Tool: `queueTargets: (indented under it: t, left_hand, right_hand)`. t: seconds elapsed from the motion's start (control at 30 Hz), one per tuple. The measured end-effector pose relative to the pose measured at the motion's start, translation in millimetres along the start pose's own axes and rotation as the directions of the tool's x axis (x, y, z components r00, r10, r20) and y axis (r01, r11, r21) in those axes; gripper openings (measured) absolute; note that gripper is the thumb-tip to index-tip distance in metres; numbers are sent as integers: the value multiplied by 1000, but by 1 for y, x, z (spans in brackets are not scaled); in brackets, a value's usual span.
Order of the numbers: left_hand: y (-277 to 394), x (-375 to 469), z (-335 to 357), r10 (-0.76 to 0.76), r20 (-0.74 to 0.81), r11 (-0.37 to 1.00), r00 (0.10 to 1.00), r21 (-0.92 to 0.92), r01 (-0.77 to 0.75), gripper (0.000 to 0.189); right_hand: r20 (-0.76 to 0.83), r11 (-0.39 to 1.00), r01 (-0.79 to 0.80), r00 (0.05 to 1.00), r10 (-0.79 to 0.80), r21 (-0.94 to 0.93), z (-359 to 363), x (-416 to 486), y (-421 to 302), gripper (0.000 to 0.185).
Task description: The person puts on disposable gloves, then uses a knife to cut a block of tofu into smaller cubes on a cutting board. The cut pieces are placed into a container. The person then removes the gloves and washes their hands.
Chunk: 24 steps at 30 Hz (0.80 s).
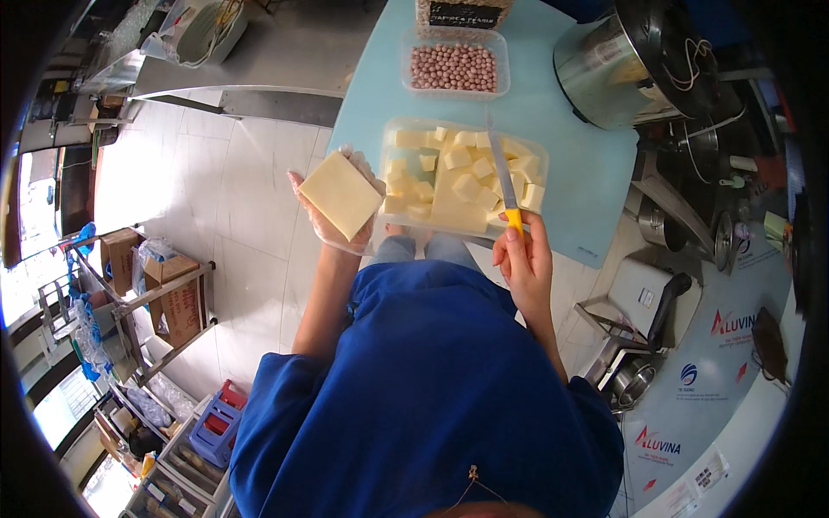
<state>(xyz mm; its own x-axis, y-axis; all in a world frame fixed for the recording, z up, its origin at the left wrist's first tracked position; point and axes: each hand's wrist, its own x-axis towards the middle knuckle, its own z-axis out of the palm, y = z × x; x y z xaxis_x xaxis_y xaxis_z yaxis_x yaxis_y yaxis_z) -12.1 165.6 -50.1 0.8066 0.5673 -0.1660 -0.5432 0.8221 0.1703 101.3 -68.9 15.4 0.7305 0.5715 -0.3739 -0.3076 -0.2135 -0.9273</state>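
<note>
My left hand, in a clear plastic glove, bears a flat square slab of pale yellow food, perhaps cheese or butter, left of the tub. Bare, my right hand grips the yellow handle of a knife. Its narrow blade points away from me, above the right part of the clear plastic tub. Inside the tub lie several cut cubes of the same pale food, on both sides of a larger uncut block. The blade covers some cubes.
Beyond the tub, a clear container of pinkish-brown balls stands on the light blue tabletop. A large metal pot-shaped appliance occupies the far right. A steel counter is at the left, and a rack with cardboard boxes stands lower left.
</note>
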Motion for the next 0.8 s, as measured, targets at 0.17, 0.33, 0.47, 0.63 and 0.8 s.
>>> queueTargets:
  t: [0.17,0.33,0.47,0.63,0.8]
  left_hand:
    - [6,-2,-18,8,19,995,1000,99,-10,78]
    - [-16,5,12,43,-332,988,942,156,9,74]
    - [-28,23,7,40,-312,978,949,209,27,74]
    - [-33,29,9,-46,-229,977,972,192,91,75]
    - [-36,21,31,-95,-302,954,948,244,173,81]
  right_hand:
    - [-36,992,64,997,-68,-105,10,-3,1,23]
    - [84,788,354,928,-363,-504,45,-13,18,26]
    - [169,508,508,803,-571,-696,65,-10,25,28]
    - [148,396,479,763,-629,-783,68,-11,25,29]
    - [150,357,478,741,-655,-803,67,-7,36,29]
